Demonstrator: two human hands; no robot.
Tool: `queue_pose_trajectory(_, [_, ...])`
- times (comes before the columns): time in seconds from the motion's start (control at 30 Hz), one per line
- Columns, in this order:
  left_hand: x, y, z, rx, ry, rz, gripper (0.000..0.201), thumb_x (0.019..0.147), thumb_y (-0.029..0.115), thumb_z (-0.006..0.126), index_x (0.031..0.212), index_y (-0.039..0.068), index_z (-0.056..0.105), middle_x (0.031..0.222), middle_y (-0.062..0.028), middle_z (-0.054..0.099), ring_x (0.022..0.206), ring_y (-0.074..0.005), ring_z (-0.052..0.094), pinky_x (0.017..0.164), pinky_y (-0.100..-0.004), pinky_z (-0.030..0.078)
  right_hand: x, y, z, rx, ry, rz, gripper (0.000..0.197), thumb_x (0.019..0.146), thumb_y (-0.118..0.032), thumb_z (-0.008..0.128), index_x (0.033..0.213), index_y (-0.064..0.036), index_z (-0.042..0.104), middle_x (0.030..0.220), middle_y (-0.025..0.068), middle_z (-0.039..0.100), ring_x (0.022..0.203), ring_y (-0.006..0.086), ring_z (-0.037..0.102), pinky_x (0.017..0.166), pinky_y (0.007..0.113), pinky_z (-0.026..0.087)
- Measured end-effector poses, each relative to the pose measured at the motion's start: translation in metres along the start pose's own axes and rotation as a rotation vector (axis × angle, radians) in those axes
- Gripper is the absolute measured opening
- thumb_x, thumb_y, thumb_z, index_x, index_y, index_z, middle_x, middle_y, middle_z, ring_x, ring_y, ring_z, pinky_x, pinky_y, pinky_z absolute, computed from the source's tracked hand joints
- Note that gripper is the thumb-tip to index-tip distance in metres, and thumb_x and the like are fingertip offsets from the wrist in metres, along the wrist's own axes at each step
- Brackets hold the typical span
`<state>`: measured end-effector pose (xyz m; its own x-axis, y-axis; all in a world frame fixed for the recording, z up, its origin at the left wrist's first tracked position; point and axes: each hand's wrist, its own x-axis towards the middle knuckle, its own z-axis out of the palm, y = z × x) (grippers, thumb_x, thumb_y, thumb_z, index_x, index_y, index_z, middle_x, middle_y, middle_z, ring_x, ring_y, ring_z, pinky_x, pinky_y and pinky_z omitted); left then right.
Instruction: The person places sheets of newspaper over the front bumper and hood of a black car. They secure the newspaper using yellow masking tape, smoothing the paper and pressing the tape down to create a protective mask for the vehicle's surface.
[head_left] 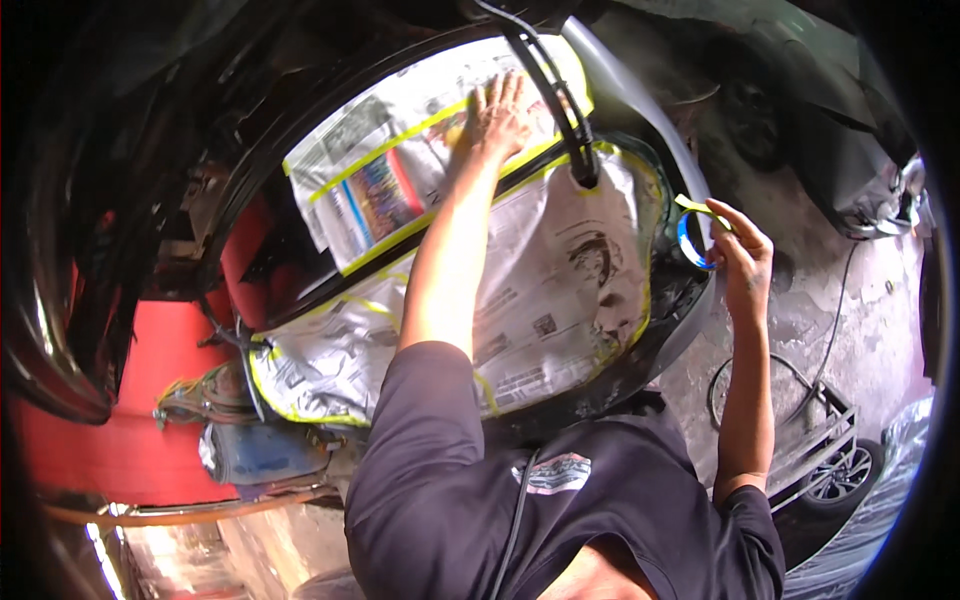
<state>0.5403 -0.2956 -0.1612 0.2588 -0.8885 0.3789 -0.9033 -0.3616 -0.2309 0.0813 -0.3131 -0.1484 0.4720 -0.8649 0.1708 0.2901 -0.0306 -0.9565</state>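
Observation:
My left hand (500, 118) lies flat with fingers spread on the upper newspaper sheet (355, 130), which is edged with yellow masking tape. A lower panel (545, 280), nearer my chest, is also covered in newspaper, and yellow tape runs around its border. Off to the right, my right hand (742, 255) grips a roll of masking tape (688, 240) with a blue inner ring. A short yellow end of tape sticks out by its fingertips. Black cables (545, 80) cross the sheet just right of my left hand and end at the lower panel.
Dark glossy vehicle bodywork curves along the left. A red surface (90, 440) lies at lower left, near a blue cylinder (265, 455) and bundled wires (205, 398). On the right are a looped cable (715, 385), a wheel (840, 475), plastic sheeting (885, 520) and another dark vehicle (800, 130).

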Motion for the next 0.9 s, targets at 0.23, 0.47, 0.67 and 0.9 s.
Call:
queue_pose_trajectory(0.23, [-0.096,-0.091,-0.061,-0.121,-0.063,-0.233,0.077,0.108,0.056,0.033,0.163,0.002,0.022,0.172,-0.0155,0.017,0.159,-0.0322,0.015,0.128,-0.0525,0.009,-0.023,-0.006,0.007,-0.02,-0.002,-0.009,0.029,0.096,-0.007,0.068,0.124,-0.0031,0.074,0.082,-0.003,0.065,0.064,0.0025,0.05,0.059,0.02,0.038])
queue_pose_trajectory(0.47, [-0.162,-0.14,-0.068,-0.065,0.004,-0.293,0.078,0.108,0.057,0.03,0.162,0.001,0.025,0.171,-0.0169,0.021,0.158,-0.0341,0.018,0.128,-0.051,0.012,-0.038,-0.022,0.013,-0.076,-0.012,-0.026,0.03,0.096,-0.007,0.067,0.125,-0.0027,0.074,0.084,-0.0018,0.066,0.066,0.0032,0.053,0.061,0.02,0.042])
queue_pose_trajectory(0.67, [-0.203,-0.211,-0.059,-0.085,0.11,-0.477,0.078,0.107,0.056,0.033,0.16,-0.001,0.031,0.169,-0.0203,0.025,0.157,-0.0384,0.019,0.128,-0.05,0.012,-0.058,-0.02,-0.013,-0.131,0.036,0.0,0.031,0.097,-0.011,0.066,0.127,-0.0027,0.073,0.082,-0.0033,0.062,0.066,0.0034,0.048,0.061,0.021,0.039])
queue_pose_trajectory(0.9, [-0.235,-0.235,-0.076,0.146,0.07,-0.602,0.068,0.104,0.048,0.048,0.156,0.005,0.038,0.165,-0.0226,0.03,0.154,-0.041,0.025,0.122,-0.061,0.022,-0.093,-0.008,-0.021,-0.067,0.032,0.087,0.032,0.098,-0.013,0.066,0.127,0.0014,0.071,0.088,-0.0042,0.064,0.069,0.0019,0.048,0.06,0.019,0.034])
